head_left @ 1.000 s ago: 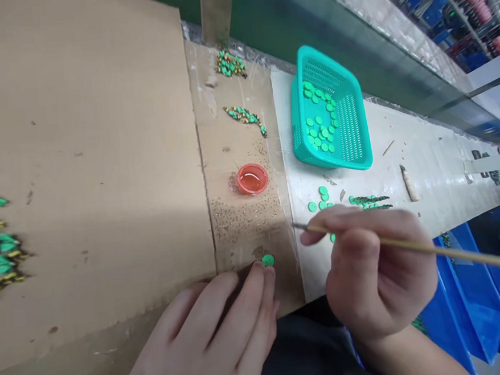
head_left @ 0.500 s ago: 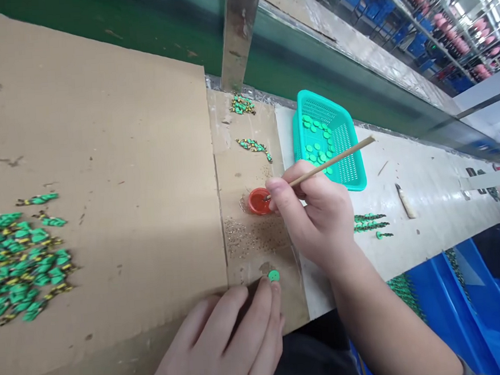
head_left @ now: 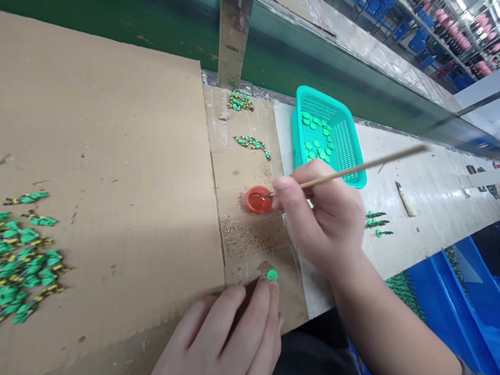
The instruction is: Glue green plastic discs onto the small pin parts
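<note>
Pressing flat on the cardboard (head_left: 103, 163), the left hand (head_left: 218, 349) has its fingers spread, fingertips touching a green disc (head_left: 272, 275). Beyond the disc, the right hand (head_left: 325, 222) pinches a brush (head_left: 351, 170), tip in the red paint cap (head_left: 258, 199). Farther off sits a teal basket (head_left: 352, 146).

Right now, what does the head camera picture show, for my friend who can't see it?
The right hand dips a thin stick into a small red cup, while the left hand steadies a green disc on cardboard.
</note>
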A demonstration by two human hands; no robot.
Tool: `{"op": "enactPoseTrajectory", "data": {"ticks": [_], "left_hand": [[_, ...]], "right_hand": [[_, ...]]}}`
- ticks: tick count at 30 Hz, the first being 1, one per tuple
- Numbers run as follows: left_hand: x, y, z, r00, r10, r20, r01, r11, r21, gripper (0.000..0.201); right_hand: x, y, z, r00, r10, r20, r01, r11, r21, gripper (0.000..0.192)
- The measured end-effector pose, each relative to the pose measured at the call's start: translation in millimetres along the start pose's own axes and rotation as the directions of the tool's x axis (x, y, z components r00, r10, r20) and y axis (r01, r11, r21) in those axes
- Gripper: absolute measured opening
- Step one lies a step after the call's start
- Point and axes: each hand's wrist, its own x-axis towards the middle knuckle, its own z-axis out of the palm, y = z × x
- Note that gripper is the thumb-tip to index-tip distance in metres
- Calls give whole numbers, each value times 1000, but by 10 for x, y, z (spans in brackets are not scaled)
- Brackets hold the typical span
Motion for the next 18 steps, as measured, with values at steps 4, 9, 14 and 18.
{"op": "enactPoseTrajectory", "data": {"ticks": [4,9,14,18], "left_hand": [[3,-7,5,1000,-5,-22,5,1000,-15,19],[-59,-12,23,1000,-2,10,3,999,-42,22],[-94,-2,22,1000,-21,19,21,1000,-13,25],[-78,-6,8,999,-18,27,18,1000,-6,24]], "right_hand": [[-228,-64,-169,988,90,-122,-91,996,1,20],[-420,58,-172,987,162,-20,-163,981,-104,23],[-436,126,-124,988,154,-8,-154,979,-132,25],[-437,102,-135,987,159,-9,-159,981,-114,23]]}}
